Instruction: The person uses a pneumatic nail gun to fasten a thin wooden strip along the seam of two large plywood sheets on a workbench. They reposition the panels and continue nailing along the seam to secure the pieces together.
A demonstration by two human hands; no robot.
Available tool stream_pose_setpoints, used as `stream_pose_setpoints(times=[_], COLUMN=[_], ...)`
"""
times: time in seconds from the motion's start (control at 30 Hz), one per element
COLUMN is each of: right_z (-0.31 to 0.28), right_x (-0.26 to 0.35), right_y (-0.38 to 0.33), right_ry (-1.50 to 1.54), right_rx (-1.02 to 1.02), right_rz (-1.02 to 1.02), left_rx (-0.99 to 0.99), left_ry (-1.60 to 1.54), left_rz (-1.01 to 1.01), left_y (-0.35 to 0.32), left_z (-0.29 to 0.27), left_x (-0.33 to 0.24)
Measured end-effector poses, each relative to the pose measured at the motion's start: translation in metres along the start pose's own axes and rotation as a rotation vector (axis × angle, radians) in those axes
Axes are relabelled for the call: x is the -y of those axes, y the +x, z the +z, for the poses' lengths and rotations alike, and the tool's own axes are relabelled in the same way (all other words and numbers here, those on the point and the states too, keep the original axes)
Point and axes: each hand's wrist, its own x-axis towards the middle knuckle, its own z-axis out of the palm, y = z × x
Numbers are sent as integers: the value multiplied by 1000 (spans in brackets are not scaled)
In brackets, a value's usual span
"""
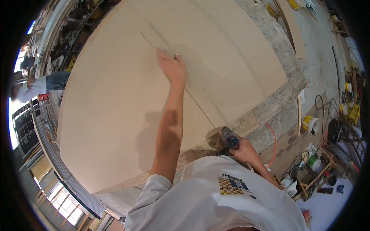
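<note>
A large beige board lies flat before me. My left hand rests palm down on it, fingers stretched out and the thumb apart. Its fingertips touch down beside a thin dark straight line that runs across the board; I cannot tell whether this is a cut or a seam. At the board's near edge, where that line ends, my right hand grips a dark hand-held power tool with a grey front. The tool's exact kind and its underside are hidden from above.
A worn grey stone-like slab shows under the board's right side. A red hose curves beside my right arm. Buckets, cables and a wooden crate stand on the right floor. Another person is at the far left.
</note>
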Motion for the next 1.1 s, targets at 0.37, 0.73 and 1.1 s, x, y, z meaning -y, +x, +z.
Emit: stream_pose_setpoints(times=[0.37,0.73,1.1], right_z=[0,0,-25], right_x=[-5,-5,49], right_y=[5,6,90], right_ry=[-11,41,305], right_rx=[16,8,-12], right_rz=[37,-1,1], left_rx=[19,59,5], left_ry=[35,291,277], left_rz=[-14,156,162], left_y=[0,-6,-8], left_z=[2,3,1], left_x=[-1,27,26])
